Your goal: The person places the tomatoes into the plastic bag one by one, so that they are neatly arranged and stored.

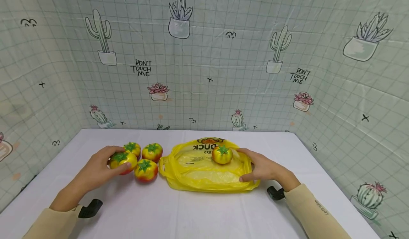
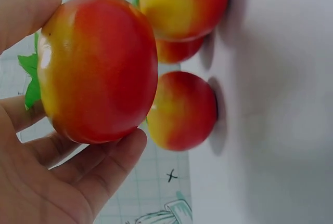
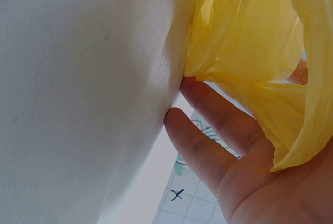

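My left hand [image 1: 101, 168] grips a red-yellow tomato [image 1: 125, 161] with green leaves, thumb on one side and fingers on the other. In the left wrist view this tomato [image 2: 101, 68] fills the grasp. Close by sit three like it: one behind [image 1: 132, 148], one at the back right [image 1: 152, 151] and one in front [image 1: 146, 170]. My right hand [image 1: 265, 166] holds the right end of a yellow plastic bag [image 1: 179, 175], its film running between thumb and fingers. Another tomato [image 1: 222, 154] rests within the bag's spread outline. In the right wrist view, two fingertips [image 3: 177, 117] reach the tablecloth beside the bag [image 3: 244, 31].
A white cloth covers the table [image 1: 153, 214]. Its back edge meets a cactus-print curtain [image 1: 204, 100], which also closes in both sides. Loose handle loops [image 1: 162, 166] of the bag stick out at its left, near the tomatoes. Black wrist straps [image 1: 91, 209] show below the sleeves.
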Motion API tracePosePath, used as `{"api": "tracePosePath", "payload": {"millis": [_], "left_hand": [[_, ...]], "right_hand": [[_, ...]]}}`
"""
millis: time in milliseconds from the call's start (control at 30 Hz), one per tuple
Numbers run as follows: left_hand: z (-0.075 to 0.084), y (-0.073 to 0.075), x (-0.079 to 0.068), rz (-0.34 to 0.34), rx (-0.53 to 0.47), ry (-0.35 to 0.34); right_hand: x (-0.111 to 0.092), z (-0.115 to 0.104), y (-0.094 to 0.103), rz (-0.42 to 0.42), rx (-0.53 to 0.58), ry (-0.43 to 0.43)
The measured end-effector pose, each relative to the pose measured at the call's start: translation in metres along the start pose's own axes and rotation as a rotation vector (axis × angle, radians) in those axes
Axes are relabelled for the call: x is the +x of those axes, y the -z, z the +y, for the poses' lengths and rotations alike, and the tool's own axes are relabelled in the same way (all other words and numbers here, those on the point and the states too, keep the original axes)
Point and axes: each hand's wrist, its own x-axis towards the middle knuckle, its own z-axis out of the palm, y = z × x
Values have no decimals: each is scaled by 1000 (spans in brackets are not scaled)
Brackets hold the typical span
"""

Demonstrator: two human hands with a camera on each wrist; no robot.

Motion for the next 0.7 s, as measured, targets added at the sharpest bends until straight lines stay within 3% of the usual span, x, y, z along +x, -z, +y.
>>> {"api": "tracePosePath", "payload": {"millis": [167, 700], "left_hand": [[6, -3, 1, 27, 1, -47], [23, -15, 2, 51, -2, -105]], "right_hand": [[1, 0, 0, 1, -3, 1], [0, 1, 0, -9, 6, -8]]}}
